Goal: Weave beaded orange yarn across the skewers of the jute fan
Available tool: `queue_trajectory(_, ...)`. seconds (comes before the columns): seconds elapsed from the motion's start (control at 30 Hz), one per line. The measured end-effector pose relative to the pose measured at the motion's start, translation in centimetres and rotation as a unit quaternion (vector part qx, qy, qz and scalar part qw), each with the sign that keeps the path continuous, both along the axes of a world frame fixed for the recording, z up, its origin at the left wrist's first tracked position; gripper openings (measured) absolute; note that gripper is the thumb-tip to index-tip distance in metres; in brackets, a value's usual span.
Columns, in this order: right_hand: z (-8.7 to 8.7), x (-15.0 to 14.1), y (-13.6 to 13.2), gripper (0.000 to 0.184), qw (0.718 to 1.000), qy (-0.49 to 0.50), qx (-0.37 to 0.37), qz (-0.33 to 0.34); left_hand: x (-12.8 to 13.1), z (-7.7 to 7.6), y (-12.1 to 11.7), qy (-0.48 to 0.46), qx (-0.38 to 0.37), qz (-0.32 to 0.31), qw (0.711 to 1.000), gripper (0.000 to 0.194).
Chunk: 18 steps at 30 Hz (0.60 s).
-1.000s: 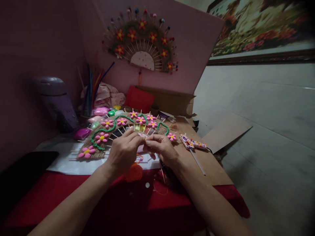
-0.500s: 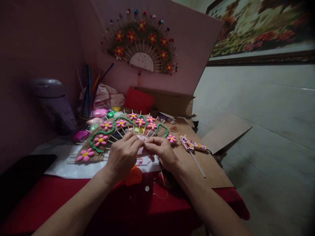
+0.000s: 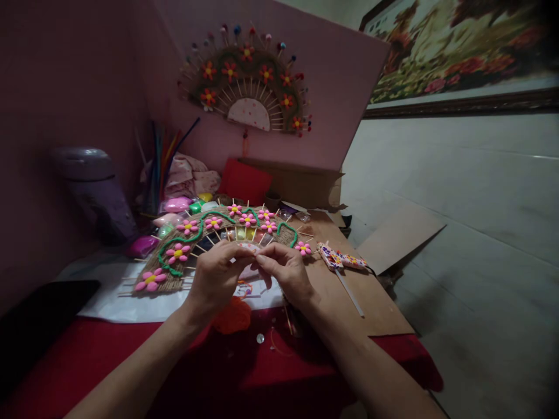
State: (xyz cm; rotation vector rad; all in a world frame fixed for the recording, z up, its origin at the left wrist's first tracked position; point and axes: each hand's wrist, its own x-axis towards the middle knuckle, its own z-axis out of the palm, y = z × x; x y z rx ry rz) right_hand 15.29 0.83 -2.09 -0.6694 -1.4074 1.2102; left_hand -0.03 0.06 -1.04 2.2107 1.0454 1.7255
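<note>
My left hand and my right hand meet fingertip to fingertip over the table. Both are closed in a pinch; whatever lies between the fingertips is too small or hidden to name. Just behind them lies a fan-shaped craft piece of twine and thin sticks, with pink-petalled, yellow-centred flowers and a wavy green strand. My hands cover part of its lower middle. Below my left hand sits a bundle of orange yarn. A small round shiny disc rests on the red tablecloth.
A patterned glue gun with a glue stick lies on cardboard at the right. Bags of coloured clay and a purple flask stand at the left. A finished-looking fan hangs on the pink board behind.
The view has tilted slightly, so the scene sits a little lower. My hands stay together; the left fingers have shifted, opening a small gap between thumb and forefinger.
</note>
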Motion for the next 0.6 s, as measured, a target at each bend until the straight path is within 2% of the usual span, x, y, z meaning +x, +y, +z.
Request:
queue_trajectory(0.13, -0.20, -0.07, -0.23, 0.008, 0.994, -0.045, 0.075, -0.059, 0.42, 0.07, -0.19, -0.086, -0.086, -0.021, 0.992, 0.009)
queue_trajectory(0.27, -0.19, 0.01, -0.45, 0.008, 0.986, -0.079, 0.127, -0.078, 0.54, 0.46, -0.42, -0.172, -0.195, -0.075, 0.963, 0.007)
queue_trajectory(0.33, -0.11, 0.09, -0.56, 0.009, 0.984, -0.090, 0.137, -0.077, 0.52, 0.71, -0.51, -0.202, -0.225, -0.107, 0.947, 0.005)
queue_trajectory(0.43, -0.04, 0.24, -0.69, 0.010, 0.979, -0.103, 0.157, -0.081, 0.54, 0.94, -0.57, -0.224, -0.241, -0.134, 0.935, 0.006)
queue_trajectory(0.6, 0.07, 0.46, -0.89, 0.011, 0.969, -0.139, 0.184, -0.093, 0.66, 0.78, -0.52, -0.227, -0.208, -0.136, 0.942, 0.008)
